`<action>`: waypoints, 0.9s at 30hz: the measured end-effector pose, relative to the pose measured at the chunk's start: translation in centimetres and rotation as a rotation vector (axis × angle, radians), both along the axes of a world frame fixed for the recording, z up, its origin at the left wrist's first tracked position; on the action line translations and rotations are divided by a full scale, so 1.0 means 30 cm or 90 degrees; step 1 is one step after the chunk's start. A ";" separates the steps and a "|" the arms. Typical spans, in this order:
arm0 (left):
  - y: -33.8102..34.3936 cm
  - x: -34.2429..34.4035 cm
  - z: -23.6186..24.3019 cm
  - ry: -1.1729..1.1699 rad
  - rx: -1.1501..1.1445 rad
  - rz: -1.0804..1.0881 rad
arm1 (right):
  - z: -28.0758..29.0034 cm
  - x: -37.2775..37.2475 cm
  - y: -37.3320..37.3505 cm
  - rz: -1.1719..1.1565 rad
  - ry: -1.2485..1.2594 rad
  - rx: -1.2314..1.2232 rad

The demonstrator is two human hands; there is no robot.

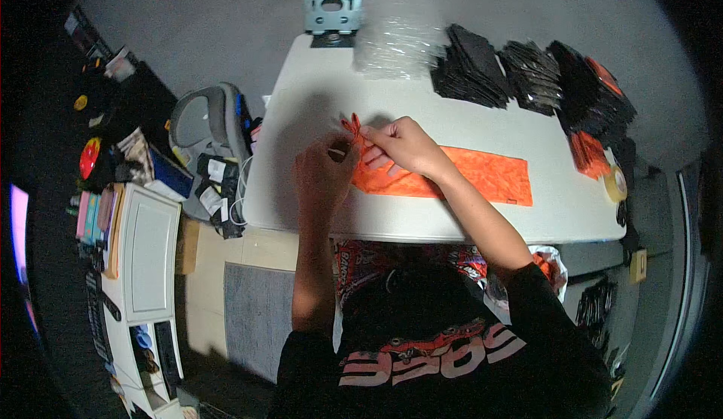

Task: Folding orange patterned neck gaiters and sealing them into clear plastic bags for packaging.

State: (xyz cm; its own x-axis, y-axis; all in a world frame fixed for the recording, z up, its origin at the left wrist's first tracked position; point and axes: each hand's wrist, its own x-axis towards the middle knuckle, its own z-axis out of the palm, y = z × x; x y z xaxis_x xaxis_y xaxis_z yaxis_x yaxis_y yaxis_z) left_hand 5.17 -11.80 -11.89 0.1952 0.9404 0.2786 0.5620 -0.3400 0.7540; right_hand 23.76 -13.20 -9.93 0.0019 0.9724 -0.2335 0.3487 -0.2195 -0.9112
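A long strip of orange mottled fabric (486,176) lies across the white table (324,219), its left end gathered and raised into two small loop-like tips. My right hand (403,146) pinches that gathered end between thumb and fingers, the other fingers lying over the cloth. Close beside it, my left hand (324,174) is curled, in shadow, against the left edge of the bunched fabric. Something small and whitish shows inside its fingers; what it is I cannot make out.
Along the far edge stand a pale metal stand (333,14), a stack of clear plastic bags (399,46) and black folded stacks (468,69). Orange folded cloth (589,155) and a tape roll (615,183) lie at right. A grey chair (207,118) and white cabinet (151,257) stand left.
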 end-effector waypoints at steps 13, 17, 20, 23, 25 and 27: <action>-0.081 0.428 0.010 -0.234 -0.064 -0.424 | -0.067 0.448 -0.244 -0.226 0.246 -0.034; 0.034 0.494 0.009 -0.278 -0.207 -0.522 | -0.108 0.561 -0.339 -0.275 0.120 -0.044; 0.141 0.541 -0.042 -0.159 -0.013 -0.485 | -0.093 0.565 -0.397 -0.309 -0.009 -0.021; 0.163 0.576 -0.111 -0.074 0.122 -0.495 | -0.164 0.627 -0.456 -0.316 -0.068 0.043; 0.163 0.575 -0.163 0.005 0.196 -0.491 | -0.197 0.631 -0.484 -0.339 -0.284 0.085; 0.153 0.581 -0.178 0.021 0.216 -0.496 | -0.163 0.582 -0.498 -0.380 -0.429 0.067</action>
State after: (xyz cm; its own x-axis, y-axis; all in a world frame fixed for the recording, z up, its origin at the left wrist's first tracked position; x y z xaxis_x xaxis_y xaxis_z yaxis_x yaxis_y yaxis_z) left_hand 22.60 -7.21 -17.24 0.7658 0.4003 0.5033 0.0932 -0.8435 0.5290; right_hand 41.21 -28.14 -14.82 0.6168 0.7820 0.0893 0.6701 -0.4623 -0.5807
